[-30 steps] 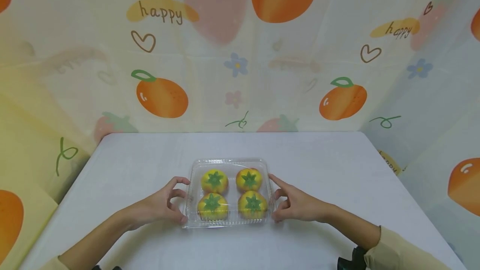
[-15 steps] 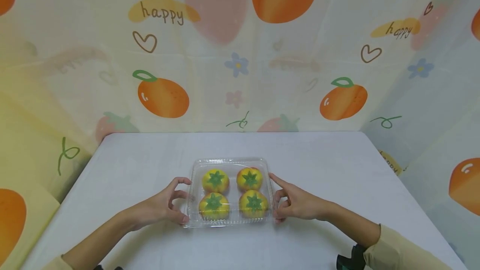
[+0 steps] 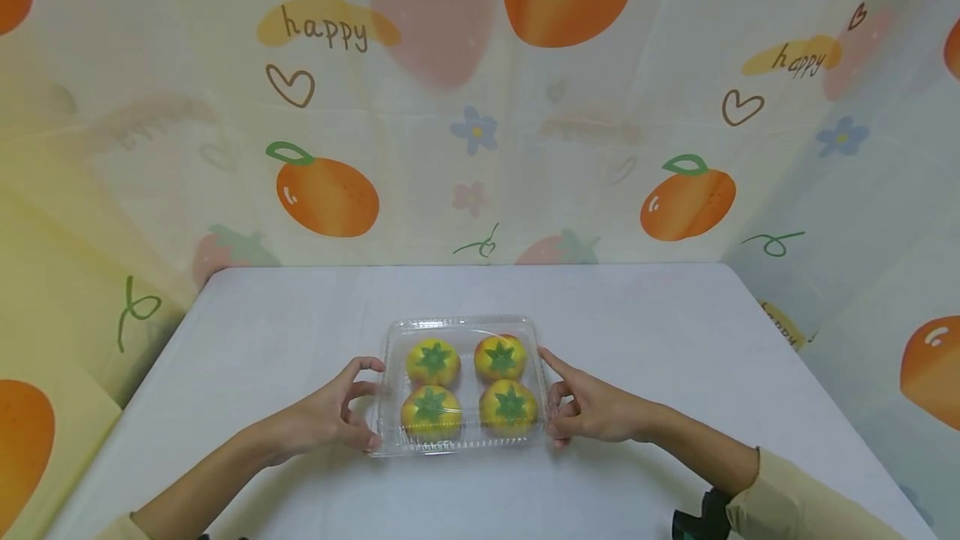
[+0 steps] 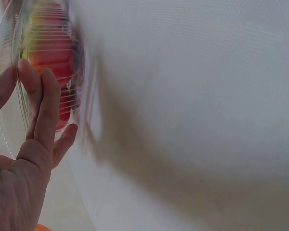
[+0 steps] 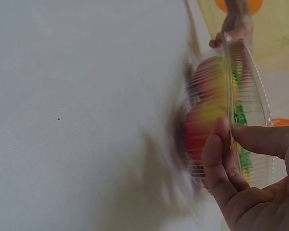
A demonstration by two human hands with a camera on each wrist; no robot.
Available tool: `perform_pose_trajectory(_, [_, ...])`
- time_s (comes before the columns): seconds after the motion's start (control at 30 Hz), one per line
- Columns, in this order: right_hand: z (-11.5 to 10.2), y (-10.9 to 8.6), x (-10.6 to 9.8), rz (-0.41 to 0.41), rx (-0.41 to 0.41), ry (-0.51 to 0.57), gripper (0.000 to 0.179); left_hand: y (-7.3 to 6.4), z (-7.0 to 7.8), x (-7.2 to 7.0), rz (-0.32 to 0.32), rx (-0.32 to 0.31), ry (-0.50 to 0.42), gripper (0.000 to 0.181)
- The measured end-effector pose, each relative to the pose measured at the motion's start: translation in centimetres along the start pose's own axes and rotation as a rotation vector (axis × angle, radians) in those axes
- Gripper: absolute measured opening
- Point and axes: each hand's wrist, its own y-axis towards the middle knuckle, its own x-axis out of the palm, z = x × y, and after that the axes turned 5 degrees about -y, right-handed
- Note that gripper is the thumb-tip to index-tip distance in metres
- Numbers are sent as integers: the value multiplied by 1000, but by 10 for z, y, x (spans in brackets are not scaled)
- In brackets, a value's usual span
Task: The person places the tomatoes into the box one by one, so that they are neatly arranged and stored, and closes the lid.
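In the head view a clear plastic clamshell box (image 3: 463, 323) sits at the middle of the white table, its lid down. Inside are several round yellow fruits (image 3: 433, 362) with green star-shaped leafy tops; the wrist views show red lower sides. My left hand (image 3: 318, 419) pinches the box's left rim, thumb near the front corner. At the opposite side my right hand (image 3: 600, 407) pinches the rim between thumb and fingers, its index finger stretched along the edge. Ribbed box walls (image 4: 65, 62) show beside the left fingers. Whether the base touches the table is unclear.
The white table (image 3: 465, 502) extends around the box on all sides. Behind it and at both sides hangs a cream curtain (image 3: 420, 182) printed with oranges, strawberries, hearts and words. A dark strap-like item (image 3: 702, 515) shows by the right sleeve (image 3: 795, 497).
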Motion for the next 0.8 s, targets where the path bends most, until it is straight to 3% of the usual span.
perform_pose_trajectory(0.37, [-1,0,-2,22,3,-30,100,0,5,-2,43,-17,77,89])
perform_pose_trajectory(0.63, [3,-1,-10,38,-4,-93,99,-4,9,-6,24,-11,87,85])
perform_pose_trajectory(0.7, [3,-2,-13,53,-5,-132,97,-6,13,-10,35,-3,121,85])
perform_pose_trajectory(0.8, [2,-4,-21,125,-39,-286,92,-6,17,-19,83,25,190,87])
